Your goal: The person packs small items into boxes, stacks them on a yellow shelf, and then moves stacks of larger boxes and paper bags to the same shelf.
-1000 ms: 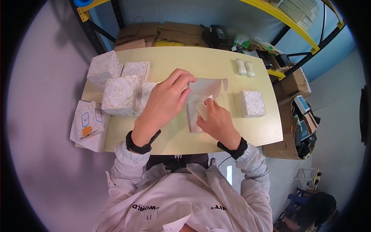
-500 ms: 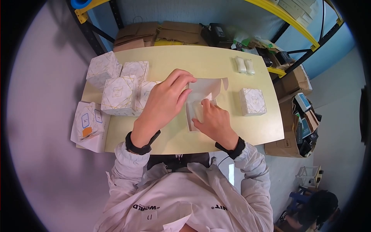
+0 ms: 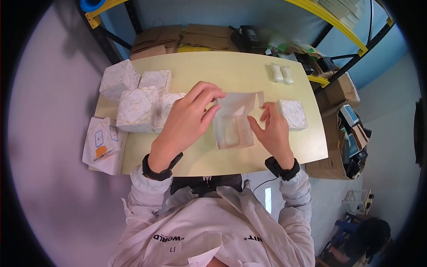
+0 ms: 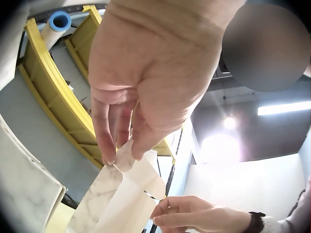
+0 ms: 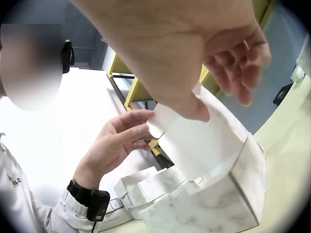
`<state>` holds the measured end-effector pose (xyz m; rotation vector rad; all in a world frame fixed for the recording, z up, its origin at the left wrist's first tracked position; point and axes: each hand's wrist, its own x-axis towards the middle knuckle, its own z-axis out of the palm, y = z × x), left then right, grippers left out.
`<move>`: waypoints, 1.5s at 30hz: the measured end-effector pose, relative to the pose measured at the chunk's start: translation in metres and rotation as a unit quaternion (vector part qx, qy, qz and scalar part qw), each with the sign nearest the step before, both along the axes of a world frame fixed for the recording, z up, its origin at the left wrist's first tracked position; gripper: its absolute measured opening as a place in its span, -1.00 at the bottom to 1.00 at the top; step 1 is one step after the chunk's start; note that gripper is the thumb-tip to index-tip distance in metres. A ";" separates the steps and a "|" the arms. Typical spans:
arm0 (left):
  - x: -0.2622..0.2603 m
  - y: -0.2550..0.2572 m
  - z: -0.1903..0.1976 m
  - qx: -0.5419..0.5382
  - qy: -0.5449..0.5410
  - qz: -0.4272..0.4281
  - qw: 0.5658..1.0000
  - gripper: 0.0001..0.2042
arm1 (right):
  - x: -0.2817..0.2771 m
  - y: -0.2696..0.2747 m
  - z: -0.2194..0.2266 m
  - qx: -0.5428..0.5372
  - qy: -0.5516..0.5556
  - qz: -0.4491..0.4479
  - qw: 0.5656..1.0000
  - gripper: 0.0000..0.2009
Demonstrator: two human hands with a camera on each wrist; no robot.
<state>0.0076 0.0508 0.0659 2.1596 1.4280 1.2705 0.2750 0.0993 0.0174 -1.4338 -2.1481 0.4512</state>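
Observation:
An open cardboard box (image 3: 229,103) with a white inside and marbled outside stands mid-table, lid raised. A pale whitish pack (image 3: 230,132) lies inside it. My left hand (image 3: 189,113) pinches a small side flap (image 4: 126,160) of the box between thumb and fingertips. My right hand (image 3: 275,133) is just right of the box, fingers loosely bent and thumb apart, holding nothing. In the right wrist view its thumb overlaps the box's white inner side (image 5: 204,136).
A closed marbled box (image 3: 292,115) sits right of my right hand. Several similar boxes (image 3: 137,107) are grouped at the left. Two whitish packs (image 3: 282,74) lie at the back right. A box with an orange patch (image 3: 100,141) stands at the left edge.
My right hand has let go of the pale pack inside the box, risen out and moved right. The left hand has stayed at the flap.

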 end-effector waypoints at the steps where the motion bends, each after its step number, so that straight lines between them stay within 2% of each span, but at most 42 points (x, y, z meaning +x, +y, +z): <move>1: 0.000 -0.002 0.001 0.000 0.001 -0.002 1.000 -0.80 | 0.003 0.002 -0.002 0.052 0.051 0.010 0.997 -0.45; 2: 0.000 -0.005 0.002 -0.017 0.006 -0.002 1.000 -0.78 | 0.003 0.002 0.000 0.052 0.051 0.007 0.997 -0.45; 4: 0.001 -0.011 0.005 -0.035 0.012 -0.004 0.999 -0.76 | 0.001 0.001 0.005 0.064 0.151 0.069 0.984 -0.24; 8: 0.004 -0.023 0.005 -0.017 0.033 -0.019 0.999 -0.78 | 0.000 -0.001 0.011 0.016 0.212 0.102 0.972 -0.27; 10: 0.005 -0.029 0.004 0.007 0.043 -0.026 0.999 -0.79 | -0.001 -0.001 0.013 0.001 0.217 0.132 0.967 -0.47; 11: 0.005 -0.033 0.004 0.013 0.058 -0.033 0.998 -0.79 | 0.003 0.000 0.009 0.001 0.218 0.132 0.967 -0.47; 13: 0.004 -0.039 0.001 0.019 0.073 -0.041 0.996 -0.78 | 0.012 0.005 -0.001 0.033 0.163 0.181 0.969 -0.61; 16: 0.001 -0.048 -0.004 -0.035 0.064 -0.064 0.995 -0.67 | 0.013 -0.004 0.003 0.018 0.170 0.179 0.969 -0.59; 18: 0.001 -0.054 -0.002 -0.067 0.033 -0.084 0.994 -0.46 | 0.016 -0.007 -0.004 0.024 0.167 0.188 0.967 -0.54; 19: 0.001 -0.055 -0.002 -0.067 0.033 -0.084 0.994 -0.46 | 0.018 -0.009 -0.006 0.029 0.165 0.197 0.966 -0.50; 21: 0.003 -0.058 -0.002 -0.150 0.058 -0.076 0.984 -0.18 | 0.021 -0.016 -0.008 0.030 0.154 0.200 0.967 -0.47; 24: 0.007 -0.063 -0.022 -0.140 0.123 -0.074 0.980 -0.11 | 0.027 -0.023 -0.014 0.052 0.116 0.212 0.969 -0.41; 27: 0.014 -0.065 -0.044 -0.183 0.122 -0.044 0.975 -0.05 | 0.031 -0.030 -0.018 0.069 0.071 0.218 0.971 -0.37; 30: 0.021 -0.066 -0.057 -0.218 0.148 -0.030 0.964 -0.06 | 0.034 -0.038 -0.023 0.062 0.044 0.213 0.974 -0.35; 32: 0.026 -0.069 -0.063 -0.197 0.158 -0.017 0.967 -0.05 | 0.034 -0.043 -0.024 0.060 0.034 0.209 0.975 -0.35; 34: 0.030 -0.072 -0.068 -0.176 0.168 -0.004 0.970 -0.04 | 0.033 -0.047 -0.024 0.019 0.080 0.224 0.971 -0.36; 37: 0.035 -0.075 -0.074 -0.209 0.147 -0.006 0.967 -0.03 | 0.032 -0.049 -0.028 0.017 0.081 0.221 0.972 -0.38; 41: 0.040 -0.078 -0.076 -0.174 0.141 -0.003 0.975 -0.01 | 0.033 -0.047 -0.041 0.033 0.074 0.210 0.974 -0.40; 43: 0.040 -0.077 -0.077 -0.169 0.134 -0.002 0.977 -0.01 | 0.032 -0.047 -0.042 0.006 0.082 0.199 0.977 -0.35; 45: 0.041 -0.075 -0.079 -0.163 0.093 0.006 0.982 -0.02 | 0.028 -0.048 -0.038 0.004 0.104 0.187 0.977 -0.39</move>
